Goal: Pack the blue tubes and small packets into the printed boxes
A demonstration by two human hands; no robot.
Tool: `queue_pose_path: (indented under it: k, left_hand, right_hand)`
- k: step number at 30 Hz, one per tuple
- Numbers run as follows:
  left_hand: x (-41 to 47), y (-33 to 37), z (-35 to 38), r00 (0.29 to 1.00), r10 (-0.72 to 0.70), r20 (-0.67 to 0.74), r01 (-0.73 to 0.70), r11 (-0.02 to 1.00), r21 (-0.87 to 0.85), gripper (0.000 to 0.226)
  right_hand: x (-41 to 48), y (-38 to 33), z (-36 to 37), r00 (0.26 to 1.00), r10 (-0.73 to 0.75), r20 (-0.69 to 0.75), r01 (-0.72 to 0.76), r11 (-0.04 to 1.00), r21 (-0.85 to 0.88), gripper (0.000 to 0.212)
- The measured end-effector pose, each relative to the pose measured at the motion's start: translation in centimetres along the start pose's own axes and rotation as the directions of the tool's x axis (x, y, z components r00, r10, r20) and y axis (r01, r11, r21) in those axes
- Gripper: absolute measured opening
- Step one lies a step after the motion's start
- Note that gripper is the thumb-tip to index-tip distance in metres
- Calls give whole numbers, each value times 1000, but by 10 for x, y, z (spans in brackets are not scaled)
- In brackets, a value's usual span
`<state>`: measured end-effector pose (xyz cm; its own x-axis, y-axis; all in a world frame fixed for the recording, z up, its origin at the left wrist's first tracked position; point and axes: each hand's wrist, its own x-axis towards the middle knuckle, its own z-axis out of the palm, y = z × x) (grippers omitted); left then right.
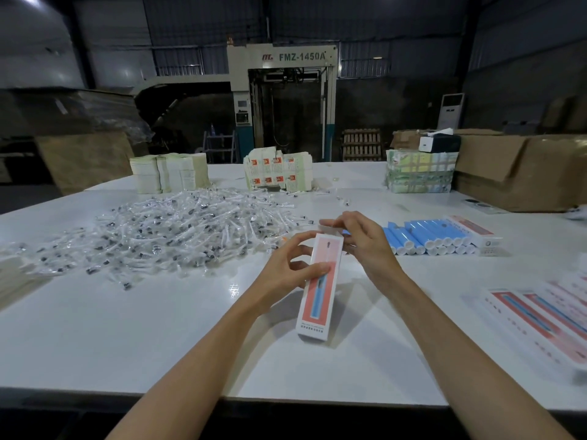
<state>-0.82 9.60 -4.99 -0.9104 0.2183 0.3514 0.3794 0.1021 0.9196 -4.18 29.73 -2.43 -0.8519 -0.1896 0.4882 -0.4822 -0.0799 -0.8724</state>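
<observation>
While the left hand (286,265) grips the printed box (317,300) mid-length, the right hand (365,239), fingers (332,222) loosely spread at its far end, should fold that end squarely, without crushing.

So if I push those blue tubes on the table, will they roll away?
Probably: the blue tubes look round and lie on their sides on a smooth, shiny table. Pushed sideways to the right, the row would likely bump the printed box next to it and stop.

Head camera, looking forward-down over table (190,328).
</observation>
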Motion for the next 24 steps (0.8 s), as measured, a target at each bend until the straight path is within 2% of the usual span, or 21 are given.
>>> queue_pose_path:
  k: [2, 5, 7, 10, 14, 18, 24]
  left_hand:
    - [1, 0, 1, 1000, 11, -2, -11, 1000, 29, 59]
    - [3, -1, 3, 1000, 25, -7, -24, 998, 52, 68]
    - [3, 0, 4, 999, 34, -8, -33, 998, 46, 70]
    - [3, 1, 5, 999, 51, -13, -51, 998, 35, 67]
    - [3, 1, 6, 997, 76, -5, -75, 996, 38, 67]
    - [4, 0, 6, 997, 79, -23, -78, 996, 45, 68]
    - [4, -4, 4, 996, 93, -16, -93, 995, 34, 65]
  right_hand:
    - [3, -2, 4, 998, 23, -54, -20, 998, 53, 29]
    - [4, -2, 5, 988, 66, -138, -53, 994, 94, 17]
    - [5, -2, 3, 984, 99, -150, -77, 986, 149, 31]
    - [4, -4, 3, 988, 102, -118, -80, 980, 180, 26]
    - [4, -5, 5, 975, 182, -131, -137, 946, 293, 28]
    - [5, -3, 1, 970, 241, -45, -209, 908, 363, 17]
    - [5, -1, -6, 964, 261, 52, -263, 909, 322, 16]
